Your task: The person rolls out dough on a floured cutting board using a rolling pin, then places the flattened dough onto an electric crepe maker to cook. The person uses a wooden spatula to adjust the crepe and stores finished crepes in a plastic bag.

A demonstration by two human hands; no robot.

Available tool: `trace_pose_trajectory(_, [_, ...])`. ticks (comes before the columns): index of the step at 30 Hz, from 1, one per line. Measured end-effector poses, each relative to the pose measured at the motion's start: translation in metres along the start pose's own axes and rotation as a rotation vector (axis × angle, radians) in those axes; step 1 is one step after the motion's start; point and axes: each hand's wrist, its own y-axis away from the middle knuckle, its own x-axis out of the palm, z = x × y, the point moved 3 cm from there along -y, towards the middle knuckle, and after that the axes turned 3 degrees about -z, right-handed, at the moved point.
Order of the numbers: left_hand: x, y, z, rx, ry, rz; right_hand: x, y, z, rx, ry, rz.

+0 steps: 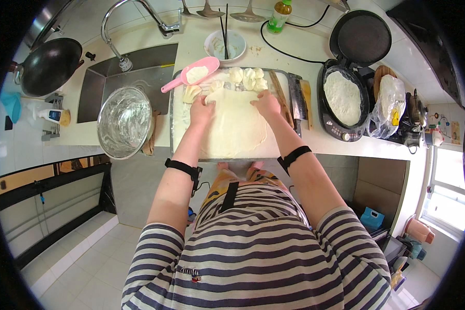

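A wide, thin sheet of dough (236,124) lies flat on a floured board (180,135) in front of me. My left hand (202,110) pinches its far left corner between thumb and fingers. At the far right corner, my right hand (267,104) grips the sheet in the same way. Several dough pieces (248,77) sit along the board's back edge, and one more dough piece (192,93) rests just beyond my left hand. A pink scoop (201,71) with flour lies across the board's back left corner. Beside my right forearm are a wooden rolling pin (281,97) and a cleaver (297,97).
Left of the board, a floury metal bowl (124,122) stands at the sink (135,79), under a curved faucet (126,64). A white bowl (225,46) with chopsticks (225,29) is behind the board. To the right, an open electric griddle (343,99) holds a flatbread (341,97); its cord (286,52) crosses the counter.
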Motion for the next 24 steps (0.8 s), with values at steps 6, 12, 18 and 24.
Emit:
trace_pose_trajectory(6, [-0.005,0.014,-0.015,-0.068,0.109,0.173,0.008,0.001,-0.022,-0.268,-0.122,-0.327])
trace_pose_trajectory(12, [-0.018,0.039,-0.037,-0.121,0.39,0.334,0.003,-0.003,-0.013,-0.064,-0.209,0.056])
trace_pose_trajectory(18, [-0.028,0.049,-0.055,-0.201,0.548,0.415,0.004,0.001,-0.012,-0.316,-0.14,-0.173])
trace_pose_trajectory(24, [-0.032,0.06,-0.074,-0.075,0.418,0.505,0.004,0.018,0.035,-0.864,0.393,-0.296])
